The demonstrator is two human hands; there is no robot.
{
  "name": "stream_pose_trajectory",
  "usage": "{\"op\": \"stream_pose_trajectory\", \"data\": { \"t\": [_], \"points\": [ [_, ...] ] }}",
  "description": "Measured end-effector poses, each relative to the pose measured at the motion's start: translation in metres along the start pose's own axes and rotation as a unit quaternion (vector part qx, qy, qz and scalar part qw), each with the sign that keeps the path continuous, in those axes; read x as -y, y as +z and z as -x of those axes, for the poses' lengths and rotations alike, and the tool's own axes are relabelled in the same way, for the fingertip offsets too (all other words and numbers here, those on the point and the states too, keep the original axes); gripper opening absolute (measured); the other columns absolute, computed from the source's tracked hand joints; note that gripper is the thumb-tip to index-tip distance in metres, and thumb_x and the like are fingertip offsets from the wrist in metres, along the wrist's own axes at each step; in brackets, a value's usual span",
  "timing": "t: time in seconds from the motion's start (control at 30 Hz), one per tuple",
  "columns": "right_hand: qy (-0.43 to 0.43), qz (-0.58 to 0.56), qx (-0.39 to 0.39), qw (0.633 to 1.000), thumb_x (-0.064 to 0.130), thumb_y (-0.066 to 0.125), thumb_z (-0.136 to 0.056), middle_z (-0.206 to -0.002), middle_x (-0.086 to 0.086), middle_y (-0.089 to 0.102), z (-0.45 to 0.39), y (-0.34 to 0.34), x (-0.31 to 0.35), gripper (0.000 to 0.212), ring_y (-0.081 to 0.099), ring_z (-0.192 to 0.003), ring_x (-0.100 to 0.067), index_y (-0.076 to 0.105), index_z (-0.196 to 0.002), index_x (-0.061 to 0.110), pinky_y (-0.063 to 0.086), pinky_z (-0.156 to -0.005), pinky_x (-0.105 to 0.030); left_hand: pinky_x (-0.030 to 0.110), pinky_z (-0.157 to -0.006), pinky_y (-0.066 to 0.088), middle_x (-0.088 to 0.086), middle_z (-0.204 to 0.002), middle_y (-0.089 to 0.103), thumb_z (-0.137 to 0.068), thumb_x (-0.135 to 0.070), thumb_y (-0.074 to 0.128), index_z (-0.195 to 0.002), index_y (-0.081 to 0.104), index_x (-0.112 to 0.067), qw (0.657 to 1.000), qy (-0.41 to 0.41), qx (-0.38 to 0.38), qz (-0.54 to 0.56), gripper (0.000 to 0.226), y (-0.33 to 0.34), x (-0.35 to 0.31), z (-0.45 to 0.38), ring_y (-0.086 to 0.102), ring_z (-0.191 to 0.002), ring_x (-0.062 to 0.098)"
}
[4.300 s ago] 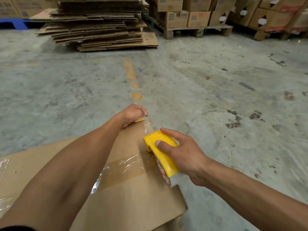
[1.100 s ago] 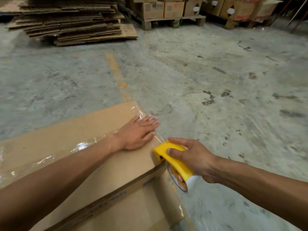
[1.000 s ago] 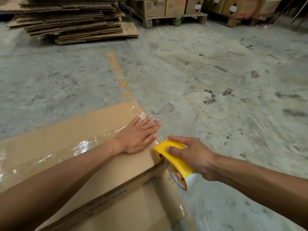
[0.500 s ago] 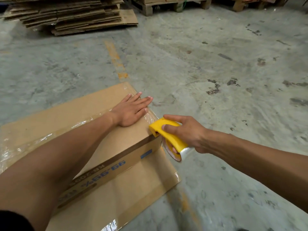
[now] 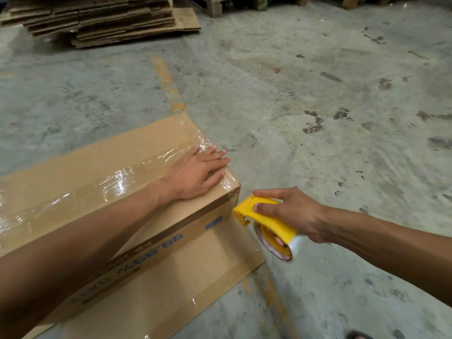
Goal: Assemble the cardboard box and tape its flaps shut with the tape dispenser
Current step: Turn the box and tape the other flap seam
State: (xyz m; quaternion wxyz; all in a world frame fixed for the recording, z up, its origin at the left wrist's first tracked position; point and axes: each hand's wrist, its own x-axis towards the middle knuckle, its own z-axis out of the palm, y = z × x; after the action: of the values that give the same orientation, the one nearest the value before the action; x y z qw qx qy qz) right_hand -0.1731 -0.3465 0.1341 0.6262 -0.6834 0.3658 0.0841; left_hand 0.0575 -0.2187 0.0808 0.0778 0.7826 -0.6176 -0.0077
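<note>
A: A stained concrete floor (image 5: 305,99) runs back to a stack of flattened cartons (image 5: 102,20). The cardboard box (image 5: 102,172) sits on it, resting on a loose cardboard sheet (image 5: 171,285).

B: And the hands?

A: The left hand (image 5: 195,173) lies flat and open on the box top, fingers spread over the clear tape (image 5: 117,184) at the far corner. The right hand (image 5: 291,214) is closed around the yellow tape dispenser (image 5: 265,222), just beside that corner and below the left hand's fingertips.

B: What might go wrong?

A: The tape looks wrinkled beneath the left hand, so it may lift if it is not pressed down. If the strip is not cleanly cut, pulling the dispenser away could peel the end back or tug the box across the sheet.

B: Anything inside?

A: Cannot tell; the top flaps are shut under tape. The sheet beyond the right hand carries only the box.
</note>
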Motion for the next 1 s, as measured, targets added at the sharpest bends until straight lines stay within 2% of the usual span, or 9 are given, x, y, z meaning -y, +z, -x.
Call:
{"op": "stream_pose_trajectory", "data": {
  "t": [0.13,0.27,0.5,0.57,0.63,0.7,0.77,0.87,1.0],
  "points": [
    [0.044,-0.010,0.009,0.999,0.019,0.069,-0.090,-0.089,-0.017,0.068,-0.025,0.010,0.012,0.038,0.058,-0.040,-0.016,0.062,-0.128,0.015,0.052,-0.044,-0.027,0.048,-0.120,-0.003,-0.008,-0.162,0.011,-0.092,-0.069,0.019,-0.155,0.019,-0.029,0.997,-0.016,0.036,-0.060,0.074,0.006,-0.018,0.005,-0.002,-0.151,0.017],
    [0.143,0.021,0.078,0.986,0.031,0.055,-0.098,-0.058,-0.013,0.060,-0.034,0.010,0.035,0.035,0.053,-0.041,-0.019,0.060,-0.126,0.009,0.051,-0.046,-0.026,0.051,-0.120,-0.004,-0.006,-0.163,0.002,-0.090,-0.074,0.017,-0.156,0.010,-0.029,0.996,-0.038,0.053,-0.059,0.080,0.006,-0.018,0.005,-0.009,-0.150,0.017],
    [0.207,0.016,0.094,0.974,0.035,0.054,-0.097,-0.043,-0.006,0.051,-0.045,-0.009,0.029,0.034,0.049,-0.034,-0.017,0.060,-0.075,0.009,0.047,-0.041,-0.020,0.053,-0.119,-0.002,-0.006,-0.163,0.002,-0.090,-0.073,0.018,-0.156,0.012,-0.028,0.996,-0.044,0.048,-0.067,0.080,0.008,-0.022,0.006,-0.009,-0.150,0.018],
    [0.210,0.141,0.073,0.965,0.029,0.060,-0.094,-0.058,-0.008,0.064,-0.048,-0.011,0.003,0.026,0.061,-0.049,-0.019,0.066,-0.080,0.008,0.051,-0.050,-0.024,0.052,-0.120,-0.003,-0.006,-0.163,0.002,-0.091,-0.072,0.018,-0.156,0.011,-0.028,0.996,-0.041,0.041,-0.066,0.079,0.009,-0.021,0.008,-0.009,-0.150,0.018],
    [0.186,0.325,0.092,0.923,0.029,0.065,-0.088,-0.098,-0.009,0.072,-0.046,-0.010,-0.033,0.028,0.068,-0.085,-0.023,0.071,-0.106,0.009,0.055,-0.072,-0.031,0.051,-0.120,-0.005,-0.006,-0.163,0.001,-0.091,-0.072,0.017,-0.156,0.009,-0.029,0.997,-0.040,0.038,-0.055,0.078,0.010,-0.019,0.009,-0.010,-0.150,0.017],
    [0.174,0.346,0.119,0.914,0.030,0.066,-0.085,-0.121,-0.008,0.068,-0.044,-0.009,-0.047,0.040,0.064,-0.103,-0.023,0.068,-0.121,0.013,0.054,-0.088,-0.034,0.051,-0.120,-0.006,-0.006,-0.163,0.001,-0.090,-0.072,0.017,-0.156,0.008,-0.029,0.997,-0.046,0.042,-0.054,0.079,0.008,-0.017,0.008,-0.010,-0.150,0.017],
    [0.147,0.308,0.105,0.934,0.028,0.066,-0.088,-0.125,-0.009,0.066,-0.046,-0.014,-0.036,0.039,0.062,-0.102,-0.021,0.066,-0.124,0.014,0.051,-0.091,-0.034,0.054,-0.119,-0.004,-0.004,-0.164,0.003,-0.088,-0.072,0.020,-0.156,0.012,-0.028,0.996,-0.059,0.046,-0.054,0.081,0.008,-0.020,0.005,-0.007,-0.150,0.018],
    [0.107,0.278,0.044,0.954,0.026,0.066,-0.090,-0.125,-0.011,0.064,-0.056,-0.024,-0.023,0.037,0.061,-0.112,-0.025,0.067,-0.125,0.013,0.050,-0.094,-0.037,0.059,-0.117,0.000,0.001,-0.164,0.007,-0.085,-0.073,0.026,-0.155,0.016,-0.023,0.991,-0.097,0.051,-0.074,0.087,0.011,-0.034,-0.003,-0.002,-0.151,0.024],
    [0.106,0.276,0.013,0.955,0.028,0.068,-0.089,-0.121,-0.001,0.058,-0.061,-0.031,-0.020,0.044,0.055,-0.113,-0.022,0.061,-0.132,0.019,0.049,-0.098,-0.034,0.055,-0.118,0.006,0.008,-0.164,0.004,-0.088,-0.065,0.034,-0.155,0.011,-0.013,0.982,-0.142,0.057,-0.109,0.087,0.016,-0.054,-0.009,-0.001,-0.150,0.029]
  ]
}}
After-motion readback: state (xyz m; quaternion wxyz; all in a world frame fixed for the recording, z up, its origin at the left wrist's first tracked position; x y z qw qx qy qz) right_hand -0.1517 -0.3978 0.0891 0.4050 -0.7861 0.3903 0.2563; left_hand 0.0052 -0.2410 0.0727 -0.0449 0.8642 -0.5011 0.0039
